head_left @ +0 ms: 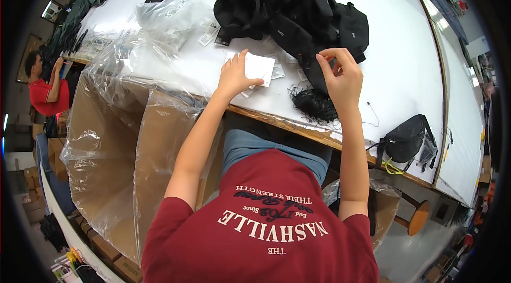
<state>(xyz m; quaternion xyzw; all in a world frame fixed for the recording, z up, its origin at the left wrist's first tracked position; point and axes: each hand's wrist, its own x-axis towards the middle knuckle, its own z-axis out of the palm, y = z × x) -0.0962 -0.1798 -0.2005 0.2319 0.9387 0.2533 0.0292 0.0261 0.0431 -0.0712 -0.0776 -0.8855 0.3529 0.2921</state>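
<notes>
My left hand lies at the left side of a small white card, fingers apart and the thumb resting on its near edge. My right hand is raised over the table's front edge, thumb and forefinger pinched together. Whatever is between those fingertips, if anything, is too small to make out. Just left of the right wrist, a bundle of thin black cords lies on the table. Beyond both hands is a heap of black bags. Several small printed labels are scattered around the card.
Clear plastic bags lie at the back left. Plastic-lined cardboard boxes stand against the table's left front. A small black bag sits near the right front edge, above a round wooden stool. A person in red is at far left.
</notes>
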